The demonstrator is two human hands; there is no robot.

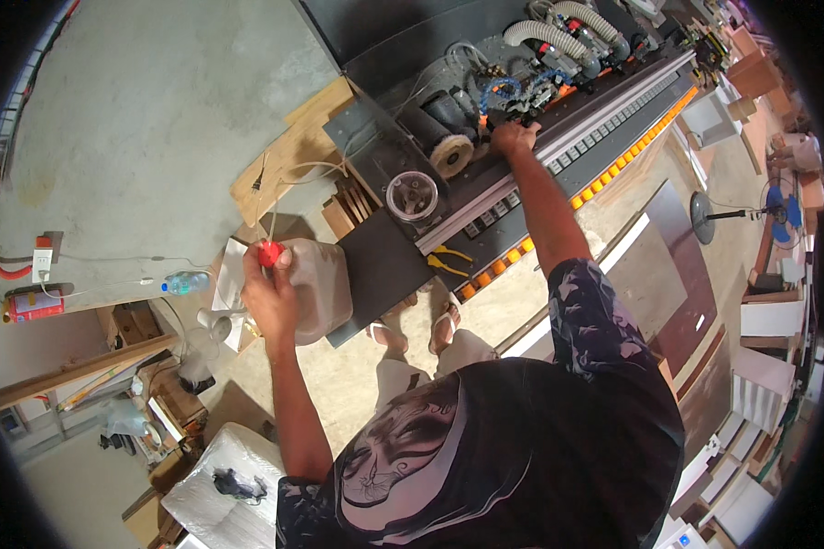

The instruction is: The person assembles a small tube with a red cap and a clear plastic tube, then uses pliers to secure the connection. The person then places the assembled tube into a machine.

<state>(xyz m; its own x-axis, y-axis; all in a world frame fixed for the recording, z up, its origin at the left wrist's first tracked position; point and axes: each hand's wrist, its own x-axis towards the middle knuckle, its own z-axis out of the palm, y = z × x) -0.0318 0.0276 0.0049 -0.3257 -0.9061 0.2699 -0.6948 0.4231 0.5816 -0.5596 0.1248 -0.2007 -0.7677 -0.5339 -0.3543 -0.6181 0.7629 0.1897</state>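
Note:
My left hand [270,291] pinches a red cap [271,253] at the top of a whitish translucent plastic jerrycan [322,291]. A thin pale tube [275,218] runs up from the cap toward the machine. With the arm stretched out, my right hand [515,139] reaches into a long edge-banding machine [595,128], just beyond a round buffing wheel [451,156]. Its fingers curl at a dark part among the fittings; what they grip is mostly hidden. Nearer me on the machine's end is a round clear-covered housing [412,197].
Yellow-handled pliers [449,261] lie on the machine's near ledge, beside a row of orange rollers [595,190]. A plastic bottle [186,283] and a power strip [42,260] are at the left. A blue fan [782,212] stands at the right, near stacked boards.

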